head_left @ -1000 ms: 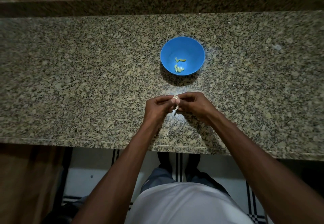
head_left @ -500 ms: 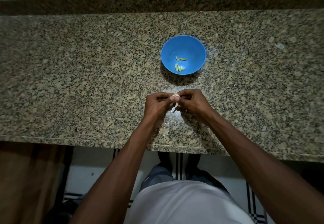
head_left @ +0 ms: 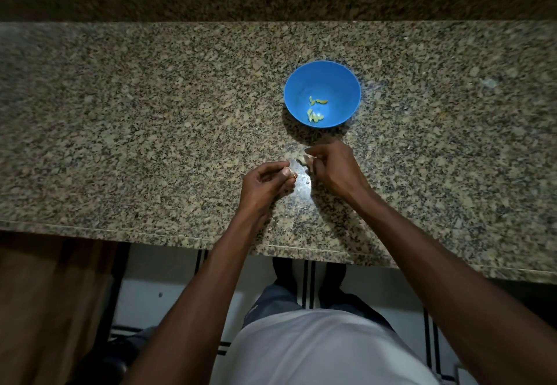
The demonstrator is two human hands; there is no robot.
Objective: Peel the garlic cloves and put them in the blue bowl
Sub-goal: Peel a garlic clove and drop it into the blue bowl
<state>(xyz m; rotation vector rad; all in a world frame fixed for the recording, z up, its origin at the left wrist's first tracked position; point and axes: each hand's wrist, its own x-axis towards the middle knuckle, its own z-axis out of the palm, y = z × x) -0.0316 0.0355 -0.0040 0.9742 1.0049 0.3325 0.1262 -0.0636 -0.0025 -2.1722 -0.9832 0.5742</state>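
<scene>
Granite counter point(head_left: 150, 119), two hands apart over it, a blue bowl point(head_left: 322, 75) just beyond them.

Left hand point(head_left: 265, 184) pinches a small pale scrap, seemingly garlic skin point(head_left: 290, 172), between thumb and fingertips; right hand point(head_left: 334, 169) curls its fingers round a garlic clove point(head_left: 305, 161), mostly hidden. A few peeled cloves point(head_left: 315, 114) lie yellowish in the bowl's bottom. Pale bits lie on the counter between the hands; what they are is unclear.

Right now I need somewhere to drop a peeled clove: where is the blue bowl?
In the head view the blue bowl stands on the granite counter, right of centre, just beyond the right hand.
</scene>
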